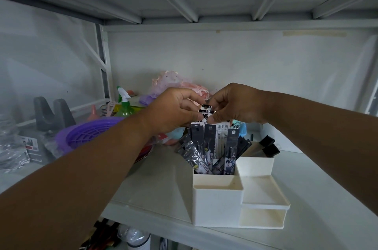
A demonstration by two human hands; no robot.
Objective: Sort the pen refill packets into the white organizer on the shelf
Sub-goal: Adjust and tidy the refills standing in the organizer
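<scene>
While both hands meet above the organizer (216, 206), a small fan of packets (206, 111) with black-and-white tops is pinched between them. The left hand (173, 110) has thumb and fingers curled in on the left edges of that fan; the right hand (235, 104) curls its thumb and fingers over the right edges, thumb tip low at the front. The two hands sit close together, nearly touching over the packets.

Directly below the hands, more dark packets (210, 147) stand upright in the organizer's tall rear-left compartment, some leaning left out over its rim. White-backed packets (222, 135) stand behind them, their tops reaching up to the right hand's underside. The held fan hangs just above these standing ones.

The organizer rests on the shelf (159, 184), toward the front edge. Its lower front-left compartment and the shallow tray and drawer slot on the right show no packets. Its rear-right compartment holds black items (269, 146) sticking out at an angle.

To the left lie a purple basket (86, 133), a green spray bottle (124, 104), and a pink fabric bundle (173, 82) behind the hands. Two dark grey upright shapes (53, 112) stand far left.
</scene>
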